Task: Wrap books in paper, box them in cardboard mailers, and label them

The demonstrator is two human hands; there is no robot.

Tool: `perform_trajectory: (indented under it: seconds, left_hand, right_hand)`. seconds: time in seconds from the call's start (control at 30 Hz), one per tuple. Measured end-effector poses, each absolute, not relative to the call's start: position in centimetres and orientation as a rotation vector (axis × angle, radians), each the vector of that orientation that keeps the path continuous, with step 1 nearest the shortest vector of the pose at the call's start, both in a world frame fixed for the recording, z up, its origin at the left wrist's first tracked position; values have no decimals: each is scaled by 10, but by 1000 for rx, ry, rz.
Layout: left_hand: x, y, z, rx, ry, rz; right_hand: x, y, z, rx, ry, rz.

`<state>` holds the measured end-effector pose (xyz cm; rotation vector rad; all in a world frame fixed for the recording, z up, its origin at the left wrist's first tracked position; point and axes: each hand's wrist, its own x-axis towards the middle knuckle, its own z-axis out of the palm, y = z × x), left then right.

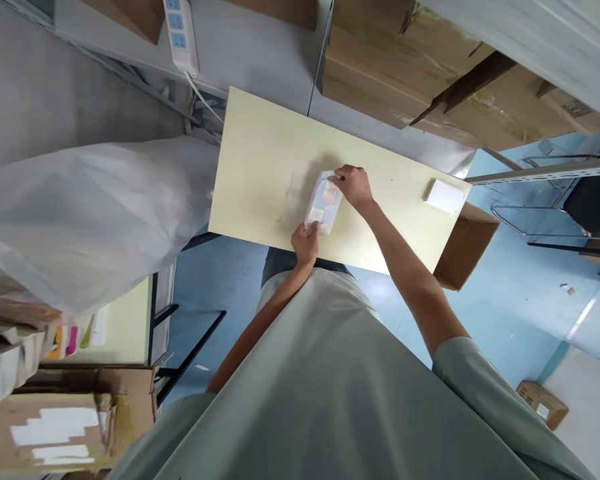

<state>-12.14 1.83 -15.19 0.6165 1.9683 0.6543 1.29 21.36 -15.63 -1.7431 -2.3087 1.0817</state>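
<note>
A flat printed packet (325, 200) with a pale, glossy surface is held tilted just over the cream table (260, 160). My left hand (305, 244) pinches its lower end near the table's front edge. At its upper right corner, the fingers of my right hand (354, 185) are closed on the packet. Toward the table's right end lies a small white stack (446, 196), apart from both hands.
An open cardboard box (465, 247) stands below the table's right end. Large cartons (380, 67) line the back. A white plastic bag (100, 213) bulges at the left, and a power strip (181, 37) lies at the back left.
</note>
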Motion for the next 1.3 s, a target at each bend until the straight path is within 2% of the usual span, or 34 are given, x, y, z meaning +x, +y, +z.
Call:
perform_trajectory:
  seconds: [0.17,0.3,0.4,0.53,0.63,0.83,1.1,1.3]
  left_hand:
    - [-139,27,-158,932,2009,222]
    - [-150,34,-155,1089,2053,54]
    - [-162,43,-160,1331,2072,228]
    - [-184,66,-182,1662,1842,461]
    - [-195,83,-199,1704,1707,510]
    - [-197,88,-205,1748,1612,520]
    - [-191,89,-195,1720,1666,410]
    - [-201,95,-190,1743,1621,385]
  right_hand:
    - [-20,203,-171,-1905,-2340,996]
    - [-27,200,-175,-1953,-2290,986]
    - [-22,193,-174,-1944,-2172,981]
    - [-1,161,-165,-2041,-1874,915]
    - [16,125,-157,-2197,-1662,1037]
    - [17,78,-152,-2239,-1392,1341]
    - [16,77,-135,-2137,-1217,1374]
    - [-10,75,-104,-2086,-1303,1235]
